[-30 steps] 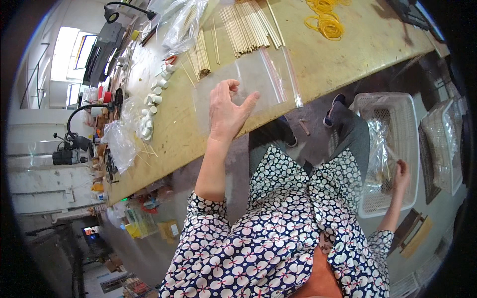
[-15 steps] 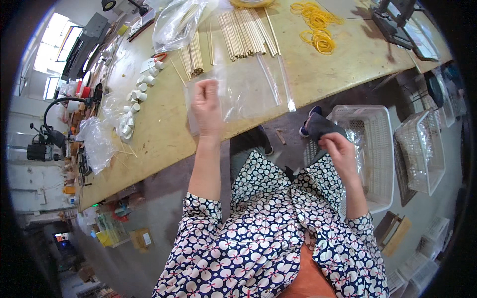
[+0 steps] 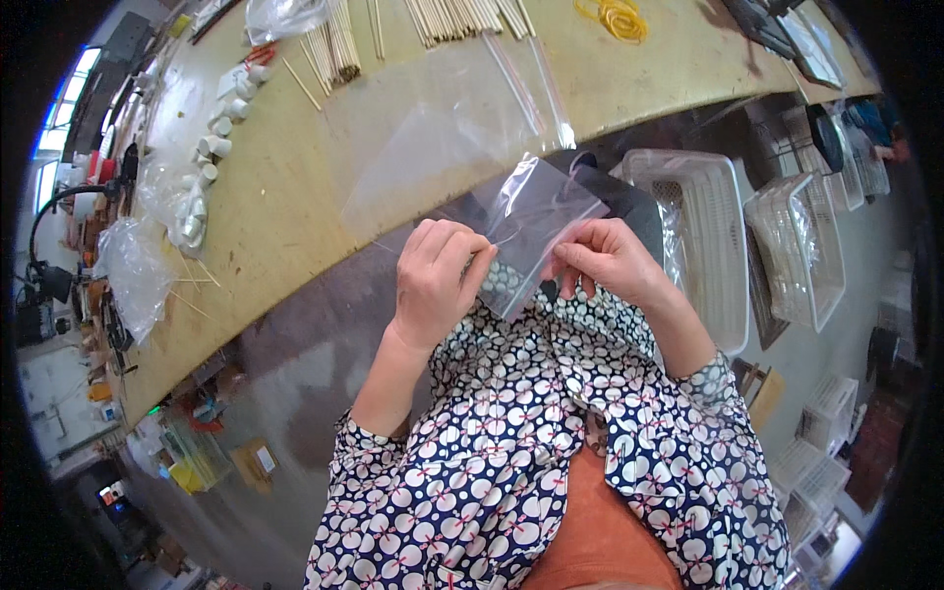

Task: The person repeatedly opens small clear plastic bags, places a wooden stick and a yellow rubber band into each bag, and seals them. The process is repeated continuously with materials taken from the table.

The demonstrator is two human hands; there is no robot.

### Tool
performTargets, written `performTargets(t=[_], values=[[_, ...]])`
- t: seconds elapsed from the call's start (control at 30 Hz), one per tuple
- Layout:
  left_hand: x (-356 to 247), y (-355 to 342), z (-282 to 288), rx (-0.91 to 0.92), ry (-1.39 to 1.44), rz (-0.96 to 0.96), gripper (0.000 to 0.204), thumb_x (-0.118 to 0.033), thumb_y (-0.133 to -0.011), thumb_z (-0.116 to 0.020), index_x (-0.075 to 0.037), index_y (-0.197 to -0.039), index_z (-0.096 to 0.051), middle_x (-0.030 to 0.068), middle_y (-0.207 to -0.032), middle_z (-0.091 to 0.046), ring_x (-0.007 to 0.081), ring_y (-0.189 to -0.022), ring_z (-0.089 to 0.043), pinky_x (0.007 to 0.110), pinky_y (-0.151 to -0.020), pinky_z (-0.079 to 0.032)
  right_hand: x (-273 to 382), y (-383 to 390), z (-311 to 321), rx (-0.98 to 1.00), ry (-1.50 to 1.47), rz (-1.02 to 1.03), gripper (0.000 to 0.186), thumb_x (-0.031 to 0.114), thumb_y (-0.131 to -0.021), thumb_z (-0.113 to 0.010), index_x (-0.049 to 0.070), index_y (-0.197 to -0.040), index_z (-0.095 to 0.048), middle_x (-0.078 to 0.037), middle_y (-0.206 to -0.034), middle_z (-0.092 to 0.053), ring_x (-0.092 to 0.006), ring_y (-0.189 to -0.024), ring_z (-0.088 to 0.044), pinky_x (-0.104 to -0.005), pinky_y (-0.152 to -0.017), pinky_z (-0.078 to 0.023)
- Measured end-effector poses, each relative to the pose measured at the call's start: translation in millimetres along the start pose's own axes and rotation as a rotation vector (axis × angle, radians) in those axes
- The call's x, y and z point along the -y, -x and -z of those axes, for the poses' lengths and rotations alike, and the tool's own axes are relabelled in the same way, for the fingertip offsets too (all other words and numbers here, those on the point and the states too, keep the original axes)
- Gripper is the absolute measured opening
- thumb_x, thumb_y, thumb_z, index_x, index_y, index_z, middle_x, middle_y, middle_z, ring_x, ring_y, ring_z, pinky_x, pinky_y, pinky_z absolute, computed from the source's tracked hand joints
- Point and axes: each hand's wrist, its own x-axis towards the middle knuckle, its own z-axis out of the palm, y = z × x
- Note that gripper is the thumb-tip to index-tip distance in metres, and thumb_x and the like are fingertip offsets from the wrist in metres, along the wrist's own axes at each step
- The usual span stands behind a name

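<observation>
A clear plastic bag [image 3: 536,202] is held up over my lap, in front of the table edge. My right hand [image 3: 612,261] pinches it by its side edge, thumb against the fingers. My left hand [image 3: 438,275] is closed at the bag's opposite side, fingertips pinched on the film. More flat clear bags [image 3: 423,133] lie on the table just beyond my hands, with zip-like strips [image 3: 521,88] along their right side. Behind them lie bundles of thin wooden sticks [image 3: 334,44] and a wider row of sticks [image 3: 452,20].
Yellow rubber bands [image 3: 618,18] lie at the table's far side. Small white cylinders [image 3: 211,147] and crumpled plastic film [image 3: 138,270] are on the left of the table [image 3: 285,226]. White plastic baskets [image 3: 723,256] stand on the floor at right.
Both hands have come together over my lap, the left drawn back from the table. A clear bag is now between them. The view has shifted, so the table sits higher.
</observation>
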Motion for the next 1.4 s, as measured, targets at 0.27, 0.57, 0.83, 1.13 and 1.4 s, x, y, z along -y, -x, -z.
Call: performTargets(t=[0.27,0.57,0.83,1.13,1.4], values=[[-35.8,14.3,-39.5,0.258,0.665,0.581,0.019,-0.006,-0.093,-0.073,0.002,-0.11,-0.073,0.0087,-0.093,-0.078,0.0122,-0.08,-0.074,0.026,-0.073,-0.06,-45.3,6.1,-17.0,-0.181,-0.264,0.068,0.023,0.023,-0.103,-0.068,0.004,-0.089,-0.069,-0.003,-0.072,-0.071,-0.0076,-0.054,-0.066,-0.0171,-0.042,-0.041],[-14.1,24.8,-74.4,0.102,0.272,0.494,0.005,-0.008,-0.089,-0.071,-0.005,-0.085,-0.068,0.0148,-0.074,-0.07,0.0288,-0.063,-0.071,0.037,-0.057,-0.054,-41.3,5.9,-31.8,-0.25,-0.053,0.045,0.028,0.017,-0.102,-0.067,0.003,-0.078,-0.063,-0.002,-0.065,-0.066,-0.0081,-0.052,-0.063,-0.0219,-0.044,-0.045],[-32.3,-7.8,-38.6,0.122,-0.003,-0.046,0.023,-0.018,-0.079,-0.082,-0.012,-0.099,-0.074,0.0049,-0.094,-0.069,0.0255,-0.087,-0.066,0.038,-0.076,-0.052,-49.8,-0.8,-8.2,-0.27,-0.356,-0.057,0.031,0.025,-0.102,-0.064,0.003,-0.08,-0.065,-0.005,-0.061,-0.066,-0.0126,-0.046,-0.063,-0.0212,-0.039,-0.041],[-14.1,12.2,-27.5,0.114,-0.043,-0.082,0.015,-0.013,-0.075,-0.08,-0.011,-0.08,-0.067,0.0027,-0.086,-0.063,0.0249,-0.08,-0.06,0.039,-0.072,-0.048,-23.4,17.8,-24.6,-0.457,0.554,0.602,0.016,0.0,-0.092,-0.069,0.0,-0.108,-0.07,-0.01,-0.097,-0.072,-0.0131,-0.069,-0.066,-0.0237,-0.058,-0.051],[-0.7,12.8,23.9,0.123,-0.165,-0.068,0.016,-0.016,-0.077,-0.082,-0.012,-0.079,-0.067,0.001,-0.08,-0.059,0.0222,-0.076,-0.059,0.036,-0.07,-0.05,-9.3,-11.7,-8.7,-0.263,1.006,0.713,0.028,0.007,-0.081,-0.079,0.003,-0.107,-0.069,-0.014,-0.092,-0.068,-0.0349,-0.091,-0.066,-0.043,-0.077,-0.055]])
